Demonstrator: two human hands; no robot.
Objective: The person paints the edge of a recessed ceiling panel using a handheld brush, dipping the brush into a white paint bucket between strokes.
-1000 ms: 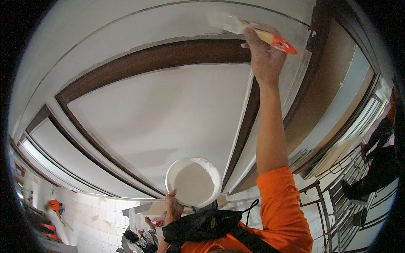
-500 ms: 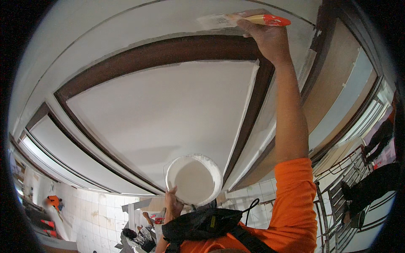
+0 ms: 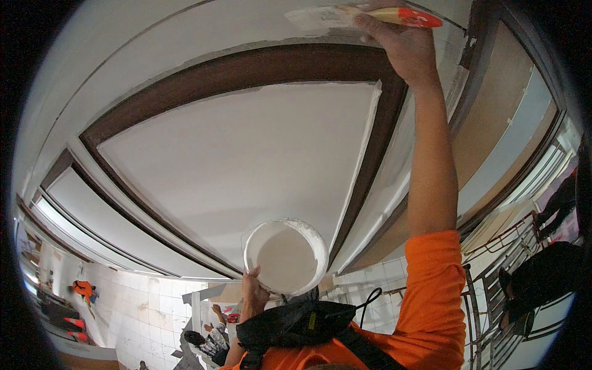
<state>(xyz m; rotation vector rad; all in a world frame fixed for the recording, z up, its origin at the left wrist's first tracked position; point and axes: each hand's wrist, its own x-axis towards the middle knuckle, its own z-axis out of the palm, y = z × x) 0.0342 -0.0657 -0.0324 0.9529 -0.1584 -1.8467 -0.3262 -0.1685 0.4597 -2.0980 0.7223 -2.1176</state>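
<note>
High up, my right hand [image 3: 404, 46] is closed round a paintbrush [image 3: 391, 16] with a pale wooden handle and red end. Its white-coated bristles [image 3: 314, 18] lie against the white wall [image 3: 203, 38], above a dark brown frame [image 3: 246, 69]. Low in front of me, my left hand [image 3: 254, 290] grips the rim of a white bucket [image 3: 318, 259]. White paint [image 3: 283, 258] shows inside it. The frame surrounds a white panel [image 3: 246, 142].
Metal scaffolding [image 3: 487, 296] stands at right, with a person in dark trousers [image 3: 546, 280] on it. Far below, a person in orange [image 3: 83, 290] and another person [image 3: 213, 342] are by the white tiled floor [image 3: 145, 308]. Orange cones [image 3: 75, 322] stand at lower left.
My right hand and the paintbrush have shifted slightly up and to the right along the wall. The bucket, in my left hand, has risen slightly in view.
</note>
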